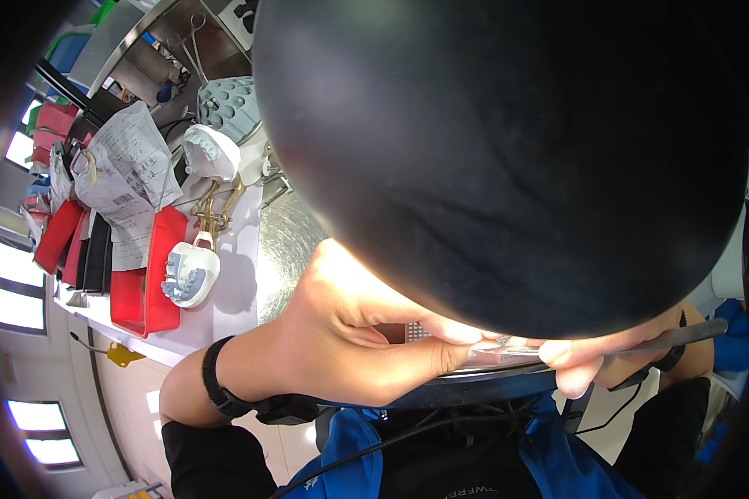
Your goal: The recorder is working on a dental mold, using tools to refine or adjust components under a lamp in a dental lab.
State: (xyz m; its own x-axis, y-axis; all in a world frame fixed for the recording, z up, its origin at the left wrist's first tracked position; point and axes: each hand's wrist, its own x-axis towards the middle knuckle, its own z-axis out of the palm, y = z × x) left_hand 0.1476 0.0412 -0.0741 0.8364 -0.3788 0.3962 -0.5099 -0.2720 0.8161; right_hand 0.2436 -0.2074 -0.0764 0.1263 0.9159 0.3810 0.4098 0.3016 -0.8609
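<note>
My left hand [358, 333] is closed in a pinch, thumb against fingers, at the edge of a round dark shape. A small greyish piece [503, 339] shows between its fingertips, too small to name. My right hand [576, 359] is wrapped round a slim grey metal hand tool [678, 338]. The thin end of this tool points left and reaches the left fingertips. Much of the right hand is hidden behind a large, blurred black rounded object [508, 166], which covers the upper right of the view.
To the left, a brass articulator [216, 212] bears a white dental cast [212, 151] and a white-and-grey cast [193, 274]. Beside it stand a red tray [160, 308] and papers [129, 162]. Behind are a grey holed block [231, 104] and scissor-like forceps [193, 50]. Brushed metal [283, 245] lies beneath.
</note>
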